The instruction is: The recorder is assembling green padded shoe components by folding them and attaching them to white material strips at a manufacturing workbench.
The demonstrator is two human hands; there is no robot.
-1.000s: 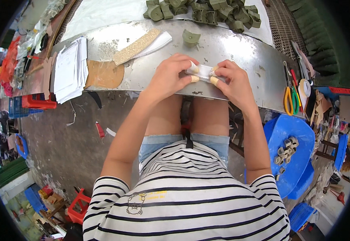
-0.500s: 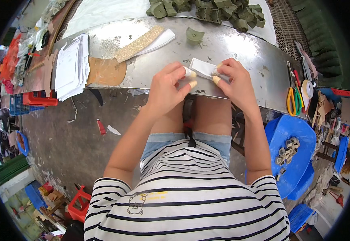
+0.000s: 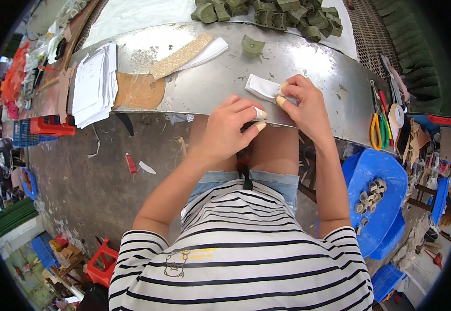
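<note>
A folded white strip (image 3: 260, 86) lies near the front edge of the metal table. My right hand (image 3: 307, 103) is closed in a pinch on the strip's right end, covering that end. My left hand (image 3: 228, 127) hovers at the table's edge, just below and left of the strip. Its fingers curl, with the thumb and forefinger tips apart and nothing visible between them. Pale finger covers sit on fingertips of both hands. Beyond the strip, a single curved olive-green piece (image 3: 252, 45) rests on the metal.
Olive-green pieces (image 3: 274, 18) are heaped at the far side. Left on the metal table (image 3: 205, 93) are a glittery gold strip (image 3: 181, 54), a brown sheet (image 3: 141, 90) and white papers (image 3: 95, 85). Scissors (image 3: 374, 129) hang at right above a blue tub (image 3: 351, 173) holding small pieces.
My left hand has drawn back from the white strip, down and to the right toward the table's edge. My right hand keeps its pinch on the strip almost in place.
</note>
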